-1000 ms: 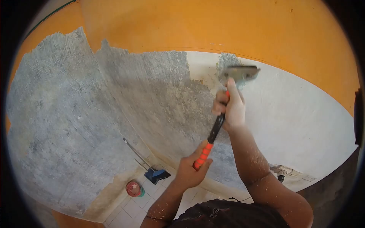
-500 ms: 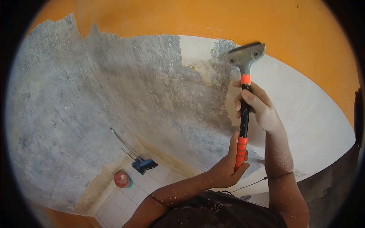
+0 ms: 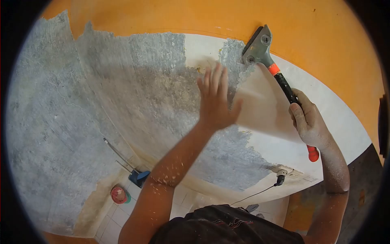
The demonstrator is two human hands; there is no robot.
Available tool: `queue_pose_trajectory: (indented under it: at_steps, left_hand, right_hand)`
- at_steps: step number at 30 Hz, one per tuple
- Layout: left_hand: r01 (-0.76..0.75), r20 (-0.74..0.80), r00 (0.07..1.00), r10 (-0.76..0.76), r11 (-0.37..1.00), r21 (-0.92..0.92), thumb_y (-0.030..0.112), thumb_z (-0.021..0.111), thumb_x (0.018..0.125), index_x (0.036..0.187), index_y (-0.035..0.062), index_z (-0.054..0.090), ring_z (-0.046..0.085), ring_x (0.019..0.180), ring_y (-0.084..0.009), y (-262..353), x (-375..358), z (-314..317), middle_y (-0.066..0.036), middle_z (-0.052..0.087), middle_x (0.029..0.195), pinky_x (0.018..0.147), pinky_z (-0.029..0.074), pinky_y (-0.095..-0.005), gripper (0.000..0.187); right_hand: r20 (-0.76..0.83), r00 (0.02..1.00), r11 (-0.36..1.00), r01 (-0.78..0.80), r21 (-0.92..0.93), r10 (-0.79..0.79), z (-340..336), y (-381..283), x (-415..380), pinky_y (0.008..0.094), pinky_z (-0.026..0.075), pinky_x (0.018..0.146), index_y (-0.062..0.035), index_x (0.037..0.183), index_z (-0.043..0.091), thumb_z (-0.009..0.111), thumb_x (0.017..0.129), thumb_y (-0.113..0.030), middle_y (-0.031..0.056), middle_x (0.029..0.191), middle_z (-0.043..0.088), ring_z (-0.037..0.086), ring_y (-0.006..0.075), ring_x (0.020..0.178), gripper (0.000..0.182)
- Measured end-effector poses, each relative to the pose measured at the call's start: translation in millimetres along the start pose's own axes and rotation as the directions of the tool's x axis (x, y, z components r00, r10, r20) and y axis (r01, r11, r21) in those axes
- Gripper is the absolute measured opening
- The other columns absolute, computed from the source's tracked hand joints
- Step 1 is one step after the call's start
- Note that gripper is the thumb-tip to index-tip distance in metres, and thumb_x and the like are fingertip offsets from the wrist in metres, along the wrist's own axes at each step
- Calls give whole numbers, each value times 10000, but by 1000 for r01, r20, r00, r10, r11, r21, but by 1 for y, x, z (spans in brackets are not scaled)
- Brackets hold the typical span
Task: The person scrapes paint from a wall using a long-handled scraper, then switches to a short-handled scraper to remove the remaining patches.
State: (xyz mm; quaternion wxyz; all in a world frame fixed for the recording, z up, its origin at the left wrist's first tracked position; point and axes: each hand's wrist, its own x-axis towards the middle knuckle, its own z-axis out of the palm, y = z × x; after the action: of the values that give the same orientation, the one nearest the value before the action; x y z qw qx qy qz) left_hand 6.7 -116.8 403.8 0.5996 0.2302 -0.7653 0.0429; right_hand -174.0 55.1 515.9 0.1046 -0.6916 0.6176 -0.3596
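Observation:
My right hand (image 3: 310,120) grips a long-handled wall scraper (image 3: 284,87) by its black and red handle. The scraper's wide grey head, tilted up to the left, overlaps the border between orange paint and the stripped patch. My left hand (image 3: 217,99) is off the tool, its fingers spread in front of the wall (image 3: 162,81). Behind it the wall shows rough grey plaster with ragged edges. White coating (image 3: 337,118) covers the wall to the right, and a leftover white patch (image 3: 201,49) sits above my left hand. Pale dust flecks both forearms.
An outlet with a black plug (image 3: 279,179) and its cord sits low on the wall. Down on the tiled floor stand a red basket (image 3: 118,195) and a blue dustpan (image 3: 140,177) with long handles, partly hidden by my left arm. Orange paint (image 3: 162,16) runs along the top.
My left hand has let go of the scraper's lower handle and moved up and left, opening out. My right hand has shifted right and down, and the scraper now leans left.

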Motion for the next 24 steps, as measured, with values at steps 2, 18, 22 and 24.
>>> queue_pose_trajectory:
  at_steps: [2, 18, 22, 24]
  left_hand:
    - [-91, 56, 995, 80, 972, 218, 436, 534, 847, 1379, -48, 269, 148, 1371, -419, -25, 17, 3, -228, 230, 1457, 1065, 42, -606, 766]
    - [-132, -17, 989, 144, 945, 300, 511, 536, 822, 1372, 31, 347, 141, 1380, -403, -67, -21, 25, -174, 283, 1457, 1065, 21, -624, 754]
    - [-110, -27, 992, 121, 958, 264, 494, 555, 816, 1382, 37, 329, 127, 1384, -401, -65, -25, 27, -170, 268, 1465, 1065, 12, -627, 762]
    - [-89, -4, 996, 92, 965, 246, 484, 568, 810, 1389, 34, 314, 114, 1387, -404, -65, -25, 26, -170, 252, 1473, 1066, 6, -627, 775]
  right_hand:
    - [10, 998, 949, 69, -307, -69, -3, -9, -1, 356, 456, 619, -6, 1295, 391, 395, 935, -93, 114, 680, 530, 564, 246, 611, 371]
    - [112, 993, 787, 35, -616, 44, 19, -55, 10, 465, 486, 748, -54, 1412, 262, 421, 921, -95, 244, 817, 600, 612, 372, 782, 518]
    - [103, 992, 786, 7, -618, 72, 26, -65, 17, 468, 468, 679, -61, 1383, 325, 420, 923, -106, 228, 694, 582, 610, 360, 691, 472]
    - [82, 994, 769, 1, -639, 67, 27, -67, 16, 468, 461, 656, -66, 1374, 344, 421, 922, -108, 218, 664, 577, 607, 358, 660, 460]
